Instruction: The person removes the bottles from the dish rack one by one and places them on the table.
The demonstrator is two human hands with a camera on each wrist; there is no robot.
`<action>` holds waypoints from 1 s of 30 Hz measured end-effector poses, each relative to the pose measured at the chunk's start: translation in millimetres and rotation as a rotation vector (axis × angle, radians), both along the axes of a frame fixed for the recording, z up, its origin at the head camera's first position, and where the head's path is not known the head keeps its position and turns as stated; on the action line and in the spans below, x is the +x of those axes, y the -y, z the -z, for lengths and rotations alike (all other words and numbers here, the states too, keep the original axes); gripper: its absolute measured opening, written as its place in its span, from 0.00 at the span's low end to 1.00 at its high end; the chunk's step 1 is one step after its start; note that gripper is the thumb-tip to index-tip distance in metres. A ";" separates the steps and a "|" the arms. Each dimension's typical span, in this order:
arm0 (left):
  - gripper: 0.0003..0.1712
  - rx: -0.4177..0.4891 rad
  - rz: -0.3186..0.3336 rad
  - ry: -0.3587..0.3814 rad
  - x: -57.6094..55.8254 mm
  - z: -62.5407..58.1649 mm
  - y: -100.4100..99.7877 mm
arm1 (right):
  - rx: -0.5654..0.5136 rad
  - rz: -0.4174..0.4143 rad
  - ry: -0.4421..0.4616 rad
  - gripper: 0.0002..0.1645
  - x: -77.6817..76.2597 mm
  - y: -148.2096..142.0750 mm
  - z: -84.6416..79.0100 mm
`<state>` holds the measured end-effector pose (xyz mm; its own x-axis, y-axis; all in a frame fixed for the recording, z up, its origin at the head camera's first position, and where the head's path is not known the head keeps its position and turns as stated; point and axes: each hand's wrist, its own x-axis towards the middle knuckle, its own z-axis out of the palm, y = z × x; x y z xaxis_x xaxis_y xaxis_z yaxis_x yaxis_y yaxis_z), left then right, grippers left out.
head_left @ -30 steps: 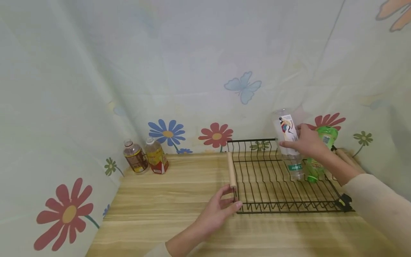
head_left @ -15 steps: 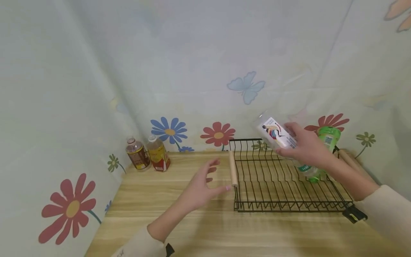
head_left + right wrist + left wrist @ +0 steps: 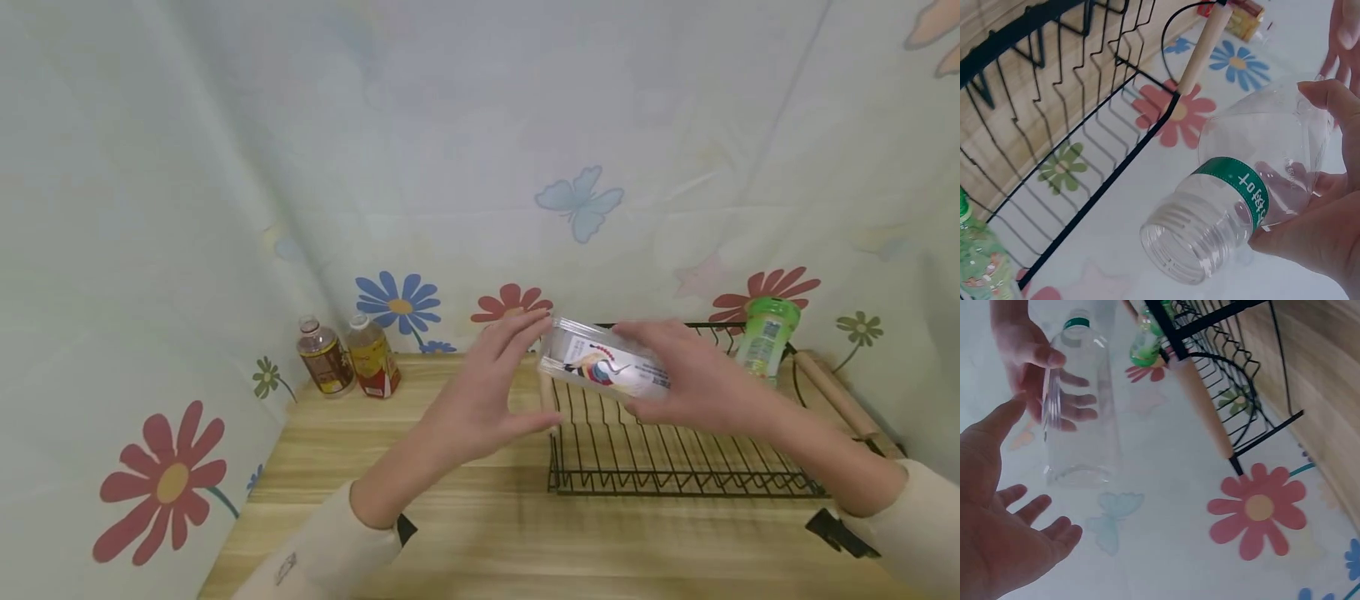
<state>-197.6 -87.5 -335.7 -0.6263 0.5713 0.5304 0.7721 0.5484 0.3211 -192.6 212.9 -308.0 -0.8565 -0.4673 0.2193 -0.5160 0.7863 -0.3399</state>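
My right hand (image 3: 693, 379) grips a clear plastic bottle (image 3: 600, 367) above the wire rack, its base pointing left in the head view. The bottle has a white label with a colourful bird-like print, a green neck band and an uncapped threaded mouth, seen in the right wrist view. Beside the base my left hand (image 3: 480, 396) is spread, thumb apart from the fingers. A gap shows between this hand and the bottle in the left wrist view. Below lies the black rack (image 3: 675, 494) with wooden handles. A green bottle (image 3: 767, 337) leans inside it, mouth down, partly hidden by my right hand.
Two bottles stand at the back left of the wooden table (image 3: 420, 517): one with a brown label (image 3: 326, 364) and one with a yellow and red label (image 3: 375, 362). A flower-printed cloth (image 3: 450, 167) hangs behind and at the left.
My left hand has let go of the rack's left side and risen toward the bottle. The right hand has lifted the clear bottle off the rack, moved it left and tipped it nearly horizontal.
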 end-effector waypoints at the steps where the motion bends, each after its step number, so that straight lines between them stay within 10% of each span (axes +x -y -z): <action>1: 0.64 -0.027 0.018 -0.046 -0.3 -3.5 -2.9 | 0.002 -0.006 -0.003 0.53 3.2 1.9 -0.9; 6: 0.63 -0.164 0.068 -0.173 -0.4 -17.2 -15.0 | 0.027 -0.054 -0.022 0.52 14.0 10.3 -4.6; 17: 0.58 -0.299 0.097 -0.090 2.3 -25.3 -14.9 | 0.069 -0.160 -0.107 0.51 26.1 24.2 -5.4; 30: 0.48 -0.330 0.106 -0.214 -1.3 -20.6 -11.1 | 0.015 -0.189 -0.229 0.50 28.8 22.9 6.7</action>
